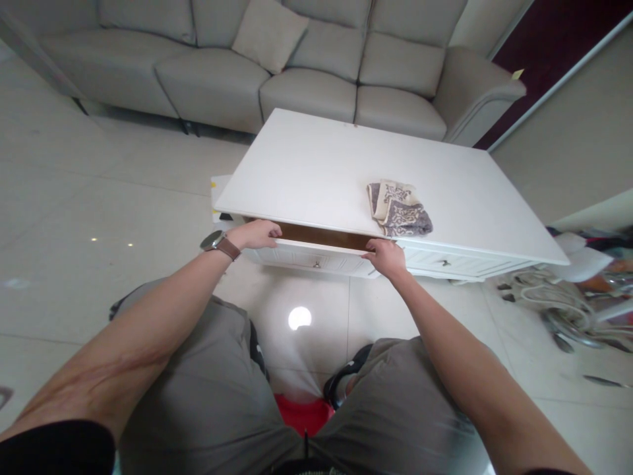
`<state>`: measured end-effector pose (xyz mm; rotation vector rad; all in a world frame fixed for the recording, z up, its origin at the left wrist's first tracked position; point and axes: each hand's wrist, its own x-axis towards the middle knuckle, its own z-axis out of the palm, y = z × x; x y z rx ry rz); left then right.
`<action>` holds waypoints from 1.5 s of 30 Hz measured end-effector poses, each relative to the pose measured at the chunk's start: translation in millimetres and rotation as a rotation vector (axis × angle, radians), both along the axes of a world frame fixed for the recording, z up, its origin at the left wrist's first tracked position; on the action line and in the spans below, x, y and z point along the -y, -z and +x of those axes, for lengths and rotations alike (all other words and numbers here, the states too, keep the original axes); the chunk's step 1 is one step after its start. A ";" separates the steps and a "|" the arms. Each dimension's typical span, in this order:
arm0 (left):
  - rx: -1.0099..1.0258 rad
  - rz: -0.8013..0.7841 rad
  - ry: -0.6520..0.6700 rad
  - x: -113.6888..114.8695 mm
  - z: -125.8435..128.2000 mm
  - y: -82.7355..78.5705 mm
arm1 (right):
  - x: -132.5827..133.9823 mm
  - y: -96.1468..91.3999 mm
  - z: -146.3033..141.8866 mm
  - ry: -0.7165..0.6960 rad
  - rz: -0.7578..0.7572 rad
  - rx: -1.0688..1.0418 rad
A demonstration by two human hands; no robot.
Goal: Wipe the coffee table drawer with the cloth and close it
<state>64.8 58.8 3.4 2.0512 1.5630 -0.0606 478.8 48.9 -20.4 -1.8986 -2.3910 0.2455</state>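
Note:
In the head view a white drawer [341, 264] stands partly pulled out of the white coffee table [316, 165], and a strip of its brown inside shows. My left hand [257, 234], with a watch on the wrist, is closed over the left end of the drawer's front edge. At the right end my right hand [386, 257] grips the same edge, fingers curled over it. Between the hands a small metal knob [317, 264] sits on the drawer front, untouched. A folded grey and cream patterned cloth [400, 210] lies on the tabletop just beyond my right hand.
A second drawer [445, 260] in the table is closed. Behind the table stands a long grey sofa [306, 92] with a cushion [270, 33]. Cables and mixed items [558, 297] lie on the floor at right. Something red [304, 414] is between my legs.

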 end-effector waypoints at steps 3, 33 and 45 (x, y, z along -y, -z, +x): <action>-0.089 0.035 0.026 1.8 1.9 -3.8 | 1.1 -2.8 -2.6 0.063 0.005 0.083; -0.288 -0.052 -0.035 12.2 -0.4 -5.2 | -5.1 5.1 8.2 0.021 -0.181 0.046; -0.298 -0.069 -0.083 10.7 -4.9 3.4 | -5.3 -2.8 5.5 0.054 -0.184 0.082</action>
